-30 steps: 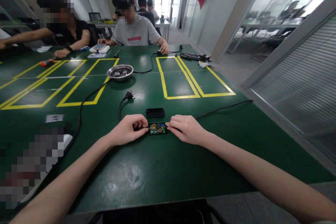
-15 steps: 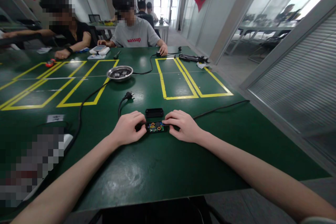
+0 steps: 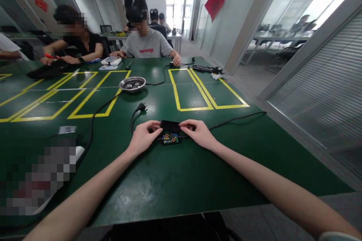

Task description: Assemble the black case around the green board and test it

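Between my two hands is a black plastic adapter cover (image 3: 170,125), its hollow side showing. My left hand (image 3: 143,135) pinches its left end with thumb and fingers. At the other end, my right hand (image 3: 199,132) grips the cover the same way. Just in front of me below it lies the open adapter base (image 3: 171,139), with a circuit board, copper coils and blue parts showing inside. A black cord runs off the base's right side under my right hand. Behind my left hand a black power plug (image 3: 142,107) lies on its cord.
A steel bowl (image 3: 132,84) with metal parts stands beyond the plug. Yellow tape marks rectangles on the green table (image 3: 135,188). A partly blurred white-edged device (image 3: 79,154) lies at left. Two people sit across; a black tool (image 3: 207,69) lies at the far right.
Both hands have moved from the adapter base to the cover behind it and taken hold of its ends. The cover now sits closer to the base. Across the table, one person now handles a dark object.
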`<state>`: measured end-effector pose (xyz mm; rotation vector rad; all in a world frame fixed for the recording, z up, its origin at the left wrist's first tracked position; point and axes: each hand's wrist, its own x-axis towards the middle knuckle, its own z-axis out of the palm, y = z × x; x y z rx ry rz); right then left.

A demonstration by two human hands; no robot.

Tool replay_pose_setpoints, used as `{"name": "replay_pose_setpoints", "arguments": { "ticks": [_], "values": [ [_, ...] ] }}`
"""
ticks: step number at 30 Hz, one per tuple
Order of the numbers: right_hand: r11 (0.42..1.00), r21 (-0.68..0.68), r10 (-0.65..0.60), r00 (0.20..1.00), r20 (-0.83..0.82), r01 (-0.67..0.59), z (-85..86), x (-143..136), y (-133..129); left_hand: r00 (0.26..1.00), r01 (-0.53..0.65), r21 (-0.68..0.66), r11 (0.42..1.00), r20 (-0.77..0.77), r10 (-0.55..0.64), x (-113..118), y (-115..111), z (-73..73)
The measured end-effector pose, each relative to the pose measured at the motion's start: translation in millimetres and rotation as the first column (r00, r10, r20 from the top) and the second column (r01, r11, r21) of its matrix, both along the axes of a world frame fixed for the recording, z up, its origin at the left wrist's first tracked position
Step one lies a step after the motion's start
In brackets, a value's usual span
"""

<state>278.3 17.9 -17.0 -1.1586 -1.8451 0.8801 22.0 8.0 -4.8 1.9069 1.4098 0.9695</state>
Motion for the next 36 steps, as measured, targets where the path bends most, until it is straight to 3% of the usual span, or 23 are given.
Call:
{"name": "replay_pose_setpoints", "arguments": {
  "ticks": [4, 9, 19, 36],
  "values": [
    [0.997, -0.076, -0.006, 0.98, -0.199, -0.009, -4.8, -2, 2, 0.996, 0.002, -0.033, 0.999, 0.094, 0.001, 2, -1, 5.5],
    [0.994, -0.112, -0.033, 0.96, -0.279, 0.002, -6.6, -3, 2, 0.99, 0.004, -0.047, 0.999, 0.142, 0.003, 3, -2, 5.8],
    [0.994, -0.109, -0.037, 0.972, -0.23, 0.012, -0.9, -4, 2, 0.978, -0.01, -0.103, 0.995, 0.206, 0.031, 0, 0, 3.8],
    [0.998, -0.057, 0.001, 0.981, -0.194, -0.012, 0.9, -4, 1, 0.975, 0.066, -0.146, 0.987, 0.221, -0.032, -3, -1, 11.5]
  ]
}}
